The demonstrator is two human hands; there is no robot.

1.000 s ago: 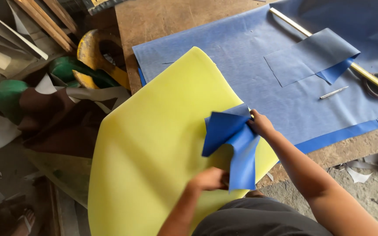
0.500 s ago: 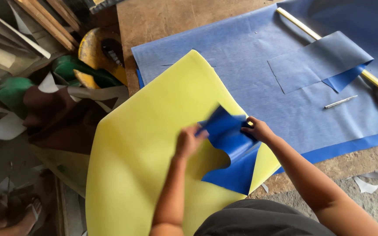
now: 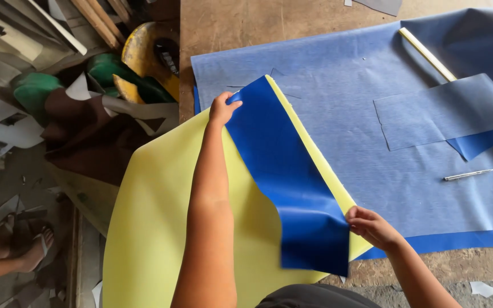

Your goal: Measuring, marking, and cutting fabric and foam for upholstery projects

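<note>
While your right hand (image 3: 372, 227) pinches the near end of a bright blue strip (image 3: 283, 182), close to your body, the strip hangs a little past the yellow sheet's edge there and curls under at its lower end. Your fingers are closed on the strip's right edge, just where it meets the corner of the yellow sheet (image 3: 161, 228). That yellow sheet lies under the strip and spreads wide to your left, its near part drooping off the bench (image 3: 223, 25) toward the floor. Farther out, your left hand (image 3: 222, 108) is stretched forward with the fingers closed on the far end of the strip, holding it up at the yellow sheet's top corner, so the strip runs slanted between your two hands along the sheet's right edge. To the right of the strip a large pale blue cloth (image 3: 338, 114) covers the bench, with a darker blue border along its near side. On that cloth, well apart from your hands, lie a small metal pen (image 3: 468, 175), a separate cut piece of blue cloth (image 3: 440, 111) and, beyond it, a long pale stick (image 3: 429, 54) running slantwise. Off the bench to your far left sits a heap of green, yellow and brown scraps (image 3: 87, 97), and another person's sandalled foot (image 3: 32, 251) rests on the floor.
</note>
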